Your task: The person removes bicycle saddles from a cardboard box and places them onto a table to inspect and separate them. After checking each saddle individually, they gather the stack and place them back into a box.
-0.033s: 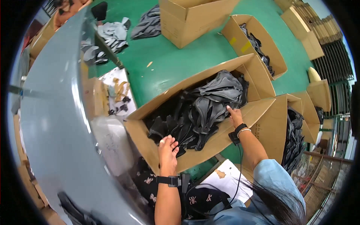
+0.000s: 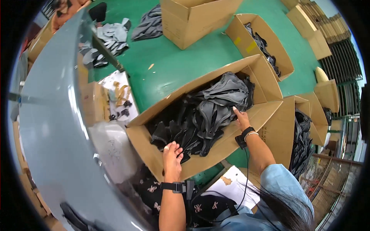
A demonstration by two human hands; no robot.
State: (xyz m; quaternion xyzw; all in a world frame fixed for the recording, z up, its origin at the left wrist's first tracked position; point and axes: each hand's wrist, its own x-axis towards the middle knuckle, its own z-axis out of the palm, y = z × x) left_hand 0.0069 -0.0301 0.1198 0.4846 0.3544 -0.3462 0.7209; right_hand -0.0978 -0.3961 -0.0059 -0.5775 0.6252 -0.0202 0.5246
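Green floor (image 2: 169, 61) beyond box rim (image 2: 216, 81); left hand (image 2: 172, 157) loosely spread, right hand (image 2: 242, 120), grip unclear.

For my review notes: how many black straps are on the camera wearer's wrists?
2: one black strap below the left hand, and a second strap at the wrist of the right hand, beside a pale bracelet. Neither seems fully hidden.

Light-blue sleeve (image 2: 287, 184), black wrist straps (image 2: 178, 187)
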